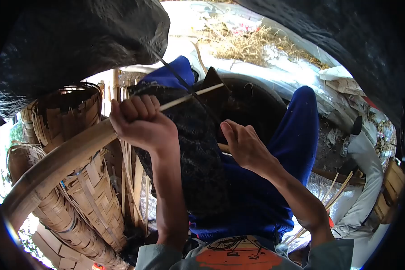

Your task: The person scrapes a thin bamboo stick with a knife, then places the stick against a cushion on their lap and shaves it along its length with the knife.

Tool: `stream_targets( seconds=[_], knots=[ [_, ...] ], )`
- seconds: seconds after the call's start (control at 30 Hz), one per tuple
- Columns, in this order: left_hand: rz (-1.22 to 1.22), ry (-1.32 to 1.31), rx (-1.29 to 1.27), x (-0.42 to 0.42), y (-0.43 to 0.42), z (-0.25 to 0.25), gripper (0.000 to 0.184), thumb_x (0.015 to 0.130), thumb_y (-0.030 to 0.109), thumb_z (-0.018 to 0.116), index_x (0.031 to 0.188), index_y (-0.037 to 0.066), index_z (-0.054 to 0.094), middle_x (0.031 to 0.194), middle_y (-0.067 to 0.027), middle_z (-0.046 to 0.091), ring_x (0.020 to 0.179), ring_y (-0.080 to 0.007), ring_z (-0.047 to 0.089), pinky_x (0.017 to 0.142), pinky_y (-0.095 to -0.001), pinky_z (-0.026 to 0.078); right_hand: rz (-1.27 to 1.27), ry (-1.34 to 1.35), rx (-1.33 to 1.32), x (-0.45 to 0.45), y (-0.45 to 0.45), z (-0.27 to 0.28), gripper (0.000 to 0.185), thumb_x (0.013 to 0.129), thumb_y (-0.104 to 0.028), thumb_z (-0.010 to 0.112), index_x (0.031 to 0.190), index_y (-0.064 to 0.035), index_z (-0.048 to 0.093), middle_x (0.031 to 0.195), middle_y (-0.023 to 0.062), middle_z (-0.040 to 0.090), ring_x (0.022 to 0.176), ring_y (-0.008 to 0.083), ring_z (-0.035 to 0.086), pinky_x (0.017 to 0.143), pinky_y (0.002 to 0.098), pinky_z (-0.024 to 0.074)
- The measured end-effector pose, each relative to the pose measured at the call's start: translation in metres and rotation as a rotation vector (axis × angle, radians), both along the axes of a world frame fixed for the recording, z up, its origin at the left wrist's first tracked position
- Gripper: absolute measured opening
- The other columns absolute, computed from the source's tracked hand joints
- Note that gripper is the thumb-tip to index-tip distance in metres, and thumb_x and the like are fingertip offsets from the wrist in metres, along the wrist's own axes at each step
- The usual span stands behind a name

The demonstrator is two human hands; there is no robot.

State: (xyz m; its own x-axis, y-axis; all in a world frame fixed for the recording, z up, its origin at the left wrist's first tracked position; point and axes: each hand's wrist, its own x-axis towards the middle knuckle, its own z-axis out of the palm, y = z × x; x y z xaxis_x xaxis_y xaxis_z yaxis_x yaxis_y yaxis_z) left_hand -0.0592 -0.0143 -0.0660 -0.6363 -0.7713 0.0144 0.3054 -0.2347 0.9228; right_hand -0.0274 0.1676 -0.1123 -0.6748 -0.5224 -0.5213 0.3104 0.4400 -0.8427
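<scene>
My left hand (141, 119) is closed in a fist around a long bamboo strip (191, 96). Its pale, thin end reaches out over my lap, and at the left a broad bamboo length (60, 162) looks like the near part of it. My right hand (247, 144) is closed on a knife with a long, narrow dark blade (177, 76), seen nearly edge-on. The blade crosses the strip between my hands. Most of the knife's handle is hidden by my fingers. A dark patterned cloth (189, 148) covers one of my blue-clad legs.
Woven bamboo baskets (96, 198) stand at the left beside upright thin strips (130, 184). A dark round basin (261, 99) lies between my knees. Dry straw (238, 42) is ahead. Another person's light trouser leg (366, 166) is at the right, near loose thin sticks (339, 191).
</scene>
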Motion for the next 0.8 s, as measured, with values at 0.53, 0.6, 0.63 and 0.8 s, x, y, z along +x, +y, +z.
stream_targets(
  seconds=[0.53, 0.6, 0.63, 0.8],
  knots=[
    [0.06, -0.014, 0.011, -0.011, 0.026, 0.001, 0.048, 0.1, 0.027, 0.033, 0.057, 0.016, 0.014, 0.05, 0.0041, 0.011, 0.048, -0.0094, 0.006, 0.047, -0.0294, 0.01, -0.108, 0.102, -0.044, -0.019, 0.007, 0.019, 0.04, 0.104, -0.027, 0.036, 0.078, 0.0004, 0.05, 0.049, 0.0144, 0.047, 0.039, 0.0261, 0.05, 0.043, 0.04, 0.0371],
    [0.046, 0.028, -0.02, -0.019, 0.028, -0.002, 0.048, 0.1, 0.026, 0.034, 0.057, 0.017, 0.014, 0.05, 0.004, 0.012, 0.047, -0.0094, 0.006, 0.045, -0.0296, 0.009, -0.125, 0.187, -0.118, -0.028, 0.007, 0.035, 0.04, 0.104, -0.027, 0.035, 0.079, 0.0004, 0.049, 0.05, 0.0145, 0.047, 0.04, 0.0265, 0.05, 0.044, 0.0405, 0.038],
    [0.047, 0.032, -0.022, -0.019, 0.027, -0.001, 0.048, 0.1, 0.026, 0.034, 0.057, 0.017, 0.014, 0.05, 0.004, 0.012, 0.047, -0.0094, 0.006, 0.045, -0.0296, 0.009, -0.132, 0.167, -0.138, -0.027, 0.007, 0.043, 0.04, 0.104, -0.027, 0.035, 0.078, 0.0004, 0.049, 0.05, 0.0147, 0.047, 0.041, 0.027, 0.051, 0.045, 0.0409, 0.0385],
    [0.124, -0.066, -0.087, -0.018, 0.024, -0.004, 0.047, 0.1, 0.023, 0.034, 0.057, 0.017, 0.015, 0.05, 0.0045, 0.012, 0.047, -0.0095, 0.006, 0.045, -0.0298, 0.009, -0.004, 0.11, 0.009, -0.006, 0.0, -0.003, 0.043, 0.105, -0.032, 0.033, 0.085, 0.0004, 0.053, 0.05, 0.0148, 0.047, 0.043, 0.03, 0.053, 0.046, 0.0396, 0.0402]
  ],
)
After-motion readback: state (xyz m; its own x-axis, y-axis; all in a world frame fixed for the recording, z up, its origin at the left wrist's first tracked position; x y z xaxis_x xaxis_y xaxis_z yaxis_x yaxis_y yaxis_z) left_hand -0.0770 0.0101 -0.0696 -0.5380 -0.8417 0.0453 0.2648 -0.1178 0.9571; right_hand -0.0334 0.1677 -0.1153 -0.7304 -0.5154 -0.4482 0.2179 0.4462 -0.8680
